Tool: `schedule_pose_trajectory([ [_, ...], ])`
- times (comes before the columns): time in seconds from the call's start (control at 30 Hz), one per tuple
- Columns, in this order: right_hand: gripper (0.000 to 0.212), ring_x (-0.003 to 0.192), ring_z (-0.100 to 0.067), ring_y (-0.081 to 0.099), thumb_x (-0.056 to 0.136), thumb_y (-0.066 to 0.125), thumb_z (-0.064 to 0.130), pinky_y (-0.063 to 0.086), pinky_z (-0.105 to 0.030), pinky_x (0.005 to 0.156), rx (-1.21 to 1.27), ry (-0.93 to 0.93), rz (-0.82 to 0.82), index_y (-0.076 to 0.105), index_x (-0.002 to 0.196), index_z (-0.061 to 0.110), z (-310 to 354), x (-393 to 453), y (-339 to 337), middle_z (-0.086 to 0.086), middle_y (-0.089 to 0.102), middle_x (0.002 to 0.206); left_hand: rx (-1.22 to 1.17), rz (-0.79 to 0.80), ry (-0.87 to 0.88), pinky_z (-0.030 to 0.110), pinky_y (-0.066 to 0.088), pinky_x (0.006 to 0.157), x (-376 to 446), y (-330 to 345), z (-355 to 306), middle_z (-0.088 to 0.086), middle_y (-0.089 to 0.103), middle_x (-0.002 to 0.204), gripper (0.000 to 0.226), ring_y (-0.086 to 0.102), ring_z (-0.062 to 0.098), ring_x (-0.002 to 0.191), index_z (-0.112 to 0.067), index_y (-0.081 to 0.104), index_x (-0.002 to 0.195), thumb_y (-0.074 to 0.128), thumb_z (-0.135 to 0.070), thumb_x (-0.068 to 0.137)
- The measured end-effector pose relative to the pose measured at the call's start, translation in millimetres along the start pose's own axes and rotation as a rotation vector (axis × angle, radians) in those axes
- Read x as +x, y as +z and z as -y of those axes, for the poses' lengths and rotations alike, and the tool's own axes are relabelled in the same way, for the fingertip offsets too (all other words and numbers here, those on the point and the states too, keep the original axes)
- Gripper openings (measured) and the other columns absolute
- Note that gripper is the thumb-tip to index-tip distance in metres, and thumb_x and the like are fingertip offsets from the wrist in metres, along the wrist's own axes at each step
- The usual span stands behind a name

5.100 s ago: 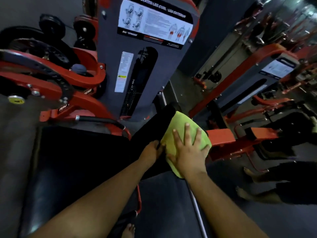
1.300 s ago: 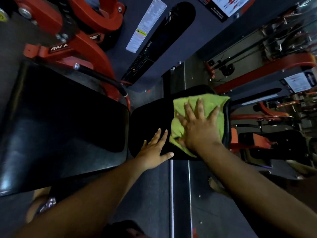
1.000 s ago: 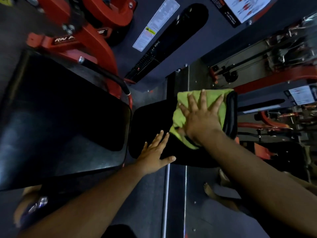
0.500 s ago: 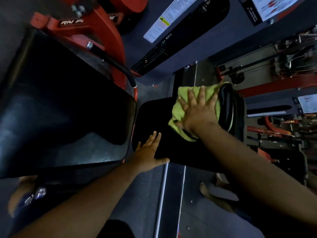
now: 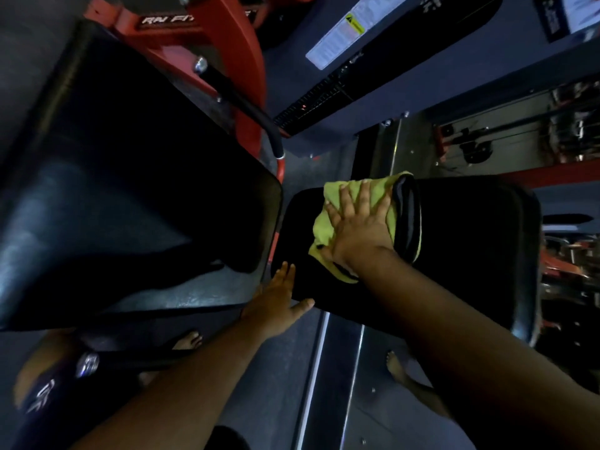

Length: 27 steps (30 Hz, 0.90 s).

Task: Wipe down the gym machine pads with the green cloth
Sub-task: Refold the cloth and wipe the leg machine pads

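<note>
The green cloth [image 5: 328,219] is pressed flat onto the small black pad [image 5: 461,254] by the right hand [image 5: 357,228], fingers spread and straight; the left hand [image 5: 276,300] is laid open against that pad's near-left edge, gripping nothing. A large black seat pad [image 5: 130,190] is seen to the left, a red frame [image 5: 211,43] and a black handle bar [image 5: 246,108] behind it; the cloth's right edge is hidden by a black fold, bare feet [image 5: 188,341] are dimly made out below, and the label [image 5: 341,37] is too blurred to be read.
</note>
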State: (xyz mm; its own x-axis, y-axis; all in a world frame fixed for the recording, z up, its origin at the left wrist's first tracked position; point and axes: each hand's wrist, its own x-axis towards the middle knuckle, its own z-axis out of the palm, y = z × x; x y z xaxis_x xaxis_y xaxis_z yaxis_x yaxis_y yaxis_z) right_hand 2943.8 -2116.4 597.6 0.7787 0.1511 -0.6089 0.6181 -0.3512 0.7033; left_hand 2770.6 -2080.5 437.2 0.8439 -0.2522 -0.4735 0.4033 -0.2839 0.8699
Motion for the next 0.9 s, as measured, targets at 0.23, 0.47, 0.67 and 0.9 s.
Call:
schedule_pose_trajectory([
  [0.23, 0.095, 0.151, -0.054, -0.011, 0.093, 0.026, 0.078, -0.003, -0.075, 0.114, -0.034, -0.025, 0.030, -0.005, 0.164, 0.023, 70, 75, 9, -0.016, -0.015, 0.169, -0.024, -0.029, 0.015, 0.050, 0.015, 0.126, 6, 20, 59, -0.005, -0.005, 0.171, 0.076, 0.002, 0.014, 0.157, -0.023, -0.003, 0.163, 0.040, -0.048, 0.106],
  [0.47, 0.085, 0.150, -0.052, -0.017, 0.098, 0.024, 0.073, -0.006, -0.074, 0.114, -0.028, -0.223, 0.082, 0.001, 0.164, 0.025, 126, 52, 38, -0.012, -0.013, 0.171, -0.048, -0.053, -0.033, 0.039, 0.014, 0.128, -12, 24, 84, 0.001, -0.001, 0.171, 0.077, 0.005, 0.017, 0.158, -0.015, 0.000, 0.162, 0.041, -0.048, 0.105],
  [0.67, 0.081, 0.154, -0.042, -0.019, 0.097, 0.029, 0.073, -0.009, -0.074, 0.112, -0.061, -0.285, 0.118, 0.003, 0.163, 0.034, 117, -22, 48, -0.006, -0.014, 0.171, 0.049, -0.026, -0.092, 0.045, 0.020, 0.126, -37, -2, 74, 0.006, -0.003, 0.171, 0.085, 0.009, 0.025, 0.157, -0.012, 0.001, 0.163, 0.047, -0.050, 0.103],
  [0.9, 0.083, 0.154, -0.038, -0.023, 0.096, 0.034, 0.073, -0.015, -0.074, 0.110, 0.031, -0.125, 0.090, 0.007, 0.164, 0.033, 18, -127, 27, -0.006, -0.019, 0.170, 0.163, -0.017, 0.061, 0.047, 0.011, 0.126, -45, -41, -28, -0.001, -0.013, 0.170, 0.094, 0.003, 0.019, 0.157, -0.017, -0.005, 0.163, 0.049, -0.060, 0.099],
])
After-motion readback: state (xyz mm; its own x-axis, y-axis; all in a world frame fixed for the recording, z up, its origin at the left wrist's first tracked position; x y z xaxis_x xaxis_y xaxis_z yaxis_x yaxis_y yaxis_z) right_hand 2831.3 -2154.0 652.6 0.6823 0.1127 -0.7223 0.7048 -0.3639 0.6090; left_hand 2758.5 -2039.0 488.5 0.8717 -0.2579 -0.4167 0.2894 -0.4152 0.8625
